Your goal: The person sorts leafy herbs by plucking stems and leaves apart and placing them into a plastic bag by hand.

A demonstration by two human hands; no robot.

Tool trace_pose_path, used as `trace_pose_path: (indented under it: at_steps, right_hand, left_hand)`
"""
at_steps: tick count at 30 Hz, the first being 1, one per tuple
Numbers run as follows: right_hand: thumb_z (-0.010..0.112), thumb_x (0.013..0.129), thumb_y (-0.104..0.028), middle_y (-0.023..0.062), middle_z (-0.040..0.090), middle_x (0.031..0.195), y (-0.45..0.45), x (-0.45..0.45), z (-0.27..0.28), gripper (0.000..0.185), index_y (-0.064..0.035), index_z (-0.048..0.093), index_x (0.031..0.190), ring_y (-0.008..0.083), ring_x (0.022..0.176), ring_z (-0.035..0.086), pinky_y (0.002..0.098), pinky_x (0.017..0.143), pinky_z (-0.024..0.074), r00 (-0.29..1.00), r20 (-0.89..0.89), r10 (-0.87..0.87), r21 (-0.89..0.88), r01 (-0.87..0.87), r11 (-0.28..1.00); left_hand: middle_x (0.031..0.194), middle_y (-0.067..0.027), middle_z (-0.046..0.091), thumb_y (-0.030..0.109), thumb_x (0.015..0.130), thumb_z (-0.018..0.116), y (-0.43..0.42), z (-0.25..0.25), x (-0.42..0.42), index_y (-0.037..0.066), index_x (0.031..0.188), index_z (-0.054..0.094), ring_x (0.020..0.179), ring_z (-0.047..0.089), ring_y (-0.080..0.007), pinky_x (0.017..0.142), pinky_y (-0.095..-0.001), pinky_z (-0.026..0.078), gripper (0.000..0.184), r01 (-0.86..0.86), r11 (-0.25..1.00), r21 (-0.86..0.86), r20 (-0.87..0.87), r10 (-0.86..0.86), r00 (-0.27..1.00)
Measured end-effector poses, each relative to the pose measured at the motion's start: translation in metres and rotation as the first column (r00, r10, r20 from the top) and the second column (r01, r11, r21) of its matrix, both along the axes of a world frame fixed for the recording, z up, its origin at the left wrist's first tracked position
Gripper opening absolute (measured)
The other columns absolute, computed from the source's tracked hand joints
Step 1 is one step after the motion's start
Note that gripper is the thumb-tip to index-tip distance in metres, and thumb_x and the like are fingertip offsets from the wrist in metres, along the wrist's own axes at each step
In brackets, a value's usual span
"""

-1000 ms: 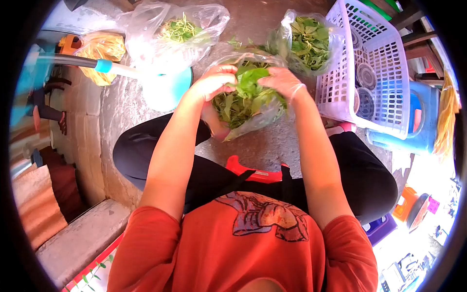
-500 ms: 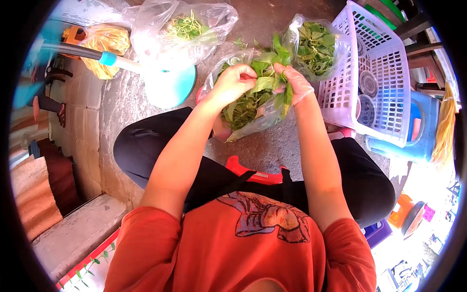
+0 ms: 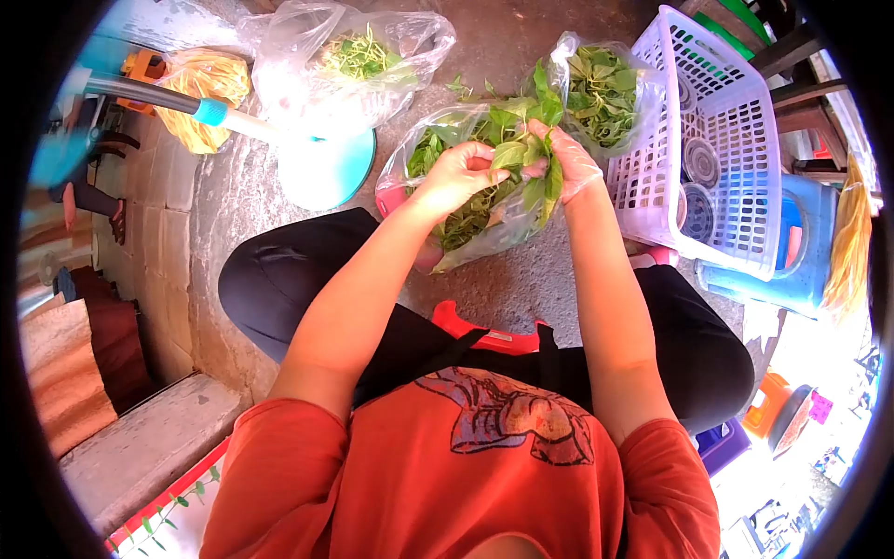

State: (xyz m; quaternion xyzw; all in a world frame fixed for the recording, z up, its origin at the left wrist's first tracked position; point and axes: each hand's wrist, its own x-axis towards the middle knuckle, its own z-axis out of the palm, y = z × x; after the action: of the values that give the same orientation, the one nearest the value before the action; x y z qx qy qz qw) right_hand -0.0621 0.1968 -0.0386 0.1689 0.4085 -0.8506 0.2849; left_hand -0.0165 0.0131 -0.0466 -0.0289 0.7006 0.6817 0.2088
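Note:
My right hand (image 3: pixel 570 166), in a thin clear plastic glove, is closed around a bunch of leafy green stems (image 3: pixel 542 101). Bare, my left hand (image 3: pixel 458 179) pinches at a leaf (image 3: pixel 509 154) on the near side of that bunch. Both hands are above an open clear plastic bag (image 3: pixel 503 238) that holds more loose green leaves (image 3: pixel 466 220). Behind the right hand, another clear bag (image 3: pixel 643 112) is filled with leafy greens (image 3: pixel 596 88). Farther left, a third clear bag (image 3: pixel 289 56) contains thin green stems (image 3: pixel 361 54).
A white perforated basket (image 3: pixel 643 196) stands at the right, beside a blue plastic container (image 3: pixel 808 252). At the left are a round turquoise-edged disc (image 3: pixel 326 172) with a pole (image 3: pixel 149 93) and a yellow bag (image 3: pixel 209 79). A red plastic object (image 3: pixel 503 342) lies between my legs.
My left hand has shifted slightly nearer to me and to the right, uncovering leaves in the bag behind it. My right hand stays nearly in place with the bunch.

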Motion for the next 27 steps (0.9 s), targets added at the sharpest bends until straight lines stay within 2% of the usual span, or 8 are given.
trace_pose_path:
  at_steps: [5,8,11,12,16,19,23,27]
  right_hand:
    - [0.061,0.083,-0.019,0.0039,0.059,0.086,-0.006,0.001,-0.015,0.023,-0.0062,0.056,0.101,0.0127,0.055,0.048,0.0267,0.047,0.0403,0.999,0.002,0.042,-0.043,-0.042,0.998]
    - [0.060,0.083,-0.017,0.0045,0.059,0.089,-0.004,0.003,-0.006,0.025,-0.0045,0.055,0.104,0.0124,0.063,0.052,0.0277,0.054,0.0437,0.997,0.000,0.082,0.145,-0.081,0.986]
    - [0.066,0.078,-0.024,0.0099,0.058,0.106,-0.002,-0.015,-0.045,0.050,0.0012,0.049,0.118,0.0168,0.083,0.056,0.0304,0.070,0.0461,0.980,-0.181,-0.081,0.524,0.166,0.835]
    - [0.065,0.079,-0.021,0.0111,0.059,0.109,0.011,-0.021,-0.041,0.048,0.0016,0.051,0.119,0.0173,0.091,0.056,0.0272,0.080,0.0442,0.951,-0.298,0.085,0.562,0.102,0.821]
    - [0.064,0.078,-0.018,0.0112,0.063,0.101,0.016,-0.018,0.002,0.026,-0.0061,0.065,0.101,0.0187,0.096,0.057,0.0295,0.083,0.0443,0.755,-0.509,0.414,0.678,0.055,0.733]
    - [0.060,0.079,-0.009,0.0105,0.062,0.102,-0.003,-0.008,0.008,0.024,-0.0061,0.063,0.102,0.0189,0.094,0.057,0.0306,0.085,0.0437,0.469,-0.651,0.597,0.742,0.229,0.630]
    - [0.060,0.076,-0.008,0.0159,0.060,0.104,-0.018,0.006,-0.006,0.025,-0.0075,0.063,0.101,0.0286,0.099,0.055,0.0344,0.091,0.0415,0.480,-0.557,0.678,0.829,0.373,0.417]
    - [0.060,0.074,-0.010,0.0174,0.060,0.097,-0.021,-0.002,-0.020,0.018,-0.0066,0.064,0.091,0.0340,0.090,0.056,0.0384,0.081,0.0443,0.456,-0.603,0.654,0.787,0.476,0.393]
  left_hand:
    - [0.087,-0.0031,0.063,0.013,0.084,0.063,-0.002,-0.007,0.001,0.000,0.101,0.059,0.077,0.057,-0.0090,0.073,-0.0238,0.045,0.023,-0.045,0.999,0.029,-0.075,0.047,0.996]
    - [0.082,-0.0029,0.062,0.013,0.086,0.059,-0.005,-0.003,0.002,-0.001,0.094,0.061,0.070,0.056,-0.0081,0.067,-0.0234,0.045,0.016,-0.162,0.974,0.157,-0.027,0.168,0.985]
    - [0.078,-0.0018,0.061,0.019,0.090,0.053,-0.012,0.010,-0.004,0.000,0.089,0.062,0.070,0.055,-0.0084,0.067,-0.0242,0.045,0.021,-0.157,0.984,0.081,0.042,0.154,0.987]
    - [0.078,-0.0015,0.061,0.021,0.091,0.052,-0.018,0.009,-0.005,0.000,0.088,0.062,0.070,0.054,-0.0085,0.068,-0.0245,0.044,0.023,-0.129,0.989,0.073,0.024,0.127,0.992]
    - [0.078,0.0004,0.058,0.027,0.090,0.053,-0.026,0.010,-0.008,0.004,0.090,0.061,0.072,0.051,-0.0078,0.070,-0.0225,0.042,0.024,-0.059,0.996,0.073,-0.031,0.061,0.998]
    - [0.077,-0.0008,0.059,0.026,0.091,0.052,-0.021,0.015,-0.009,0.004,0.089,0.060,0.070,0.052,-0.0088,0.069,-0.0232,0.043,0.024,-0.037,0.999,0.040,-0.046,0.039,0.998]
    - [0.074,-0.0025,0.059,0.025,0.092,0.051,-0.019,0.014,-0.009,0.002,0.089,0.059,0.067,0.055,-0.0102,0.068,-0.0244,0.044,0.025,-0.044,0.999,-0.022,-0.091,0.042,0.995]
    - [0.068,-0.0028,0.057,0.025,0.092,0.049,-0.019,0.004,-0.006,0.001,0.089,0.059,0.067,0.057,-0.0123,0.067,-0.0266,0.047,0.026,-0.110,0.992,0.060,-0.146,0.118,0.982]
